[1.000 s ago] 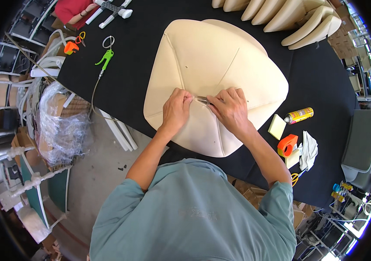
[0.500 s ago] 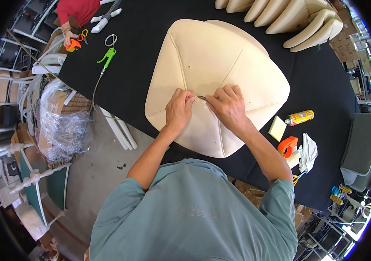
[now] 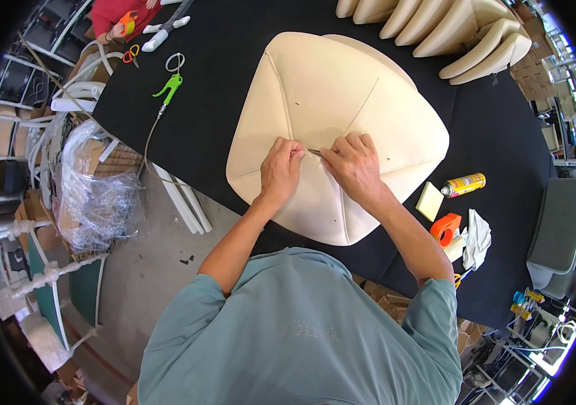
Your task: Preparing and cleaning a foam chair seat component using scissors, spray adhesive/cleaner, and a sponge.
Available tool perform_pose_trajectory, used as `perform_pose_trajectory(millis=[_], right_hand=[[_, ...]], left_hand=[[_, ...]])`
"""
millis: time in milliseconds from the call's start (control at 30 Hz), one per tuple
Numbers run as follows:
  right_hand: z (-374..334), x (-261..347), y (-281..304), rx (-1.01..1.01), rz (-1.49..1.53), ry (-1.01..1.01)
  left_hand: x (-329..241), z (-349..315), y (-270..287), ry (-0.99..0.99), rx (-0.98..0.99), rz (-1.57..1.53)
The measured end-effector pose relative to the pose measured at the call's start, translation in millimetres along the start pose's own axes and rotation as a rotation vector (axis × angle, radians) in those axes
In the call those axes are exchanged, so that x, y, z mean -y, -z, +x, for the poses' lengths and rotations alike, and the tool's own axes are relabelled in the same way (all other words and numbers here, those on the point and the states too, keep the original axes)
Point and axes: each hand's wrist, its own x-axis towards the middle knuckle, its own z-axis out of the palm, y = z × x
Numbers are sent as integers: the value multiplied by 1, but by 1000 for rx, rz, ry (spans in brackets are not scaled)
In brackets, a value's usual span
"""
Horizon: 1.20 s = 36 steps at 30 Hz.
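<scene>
A cream padded chair cover (image 3: 328, 81) with stitched seams and small holes lies in front of me, on the black table. My left hand (image 3: 280, 169) rests at its middle, thumb and forefinger pinched together by the seam; what they hold is too small to make out. Closed around a slim, dark, pointed tool (image 3: 314, 152), my right hand (image 3: 355, 165) sits just beside it. The tool's tip points at the left fingertips, and its handle is hidden in my palm, so its exact kind does not show.
To the right lie a yellow sponge block (image 3: 429, 201), a spray can (image 3: 463, 185), an orange tape dispenser (image 3: 445, 229) and a white cloth (image 3: 477, 239). Cream padded pieces (image 3: 436, 30) line the far right. A green air gun (image 3: 169, 88) and scissors (image 3: 130, 55) are far left, near a person in red (image 3: 114, 15).
At the far left, the person in red has lifted an orange tape dispenser off the table edge. My hands stay at the same spot on the cover, almost unmoved.
</scene>
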Motion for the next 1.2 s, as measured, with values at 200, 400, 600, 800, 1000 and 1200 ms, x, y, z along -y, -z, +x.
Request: perform_pose_trajectory(millis=[200,400,600,800,1000,1200], right_hand=[[-2,2,6,-10,77,-33],[1,5,5,-21,77,-27],[1,2,-1,-1,65,-17],[0,6,8,-10,124,-38],[10,8,0,4,105,-19],[21,11,-12,4,82,44]], left_hand=[[2,-7,-3,57,-45,-81],[2,-9,-7,112,-58,-103],[5,-9,-9,106,-73,-89],[19,-15,-15,165,-186,-253],[34,-16,-20,314,-215,-510],[38,-17,-24,296,-213,-578]])
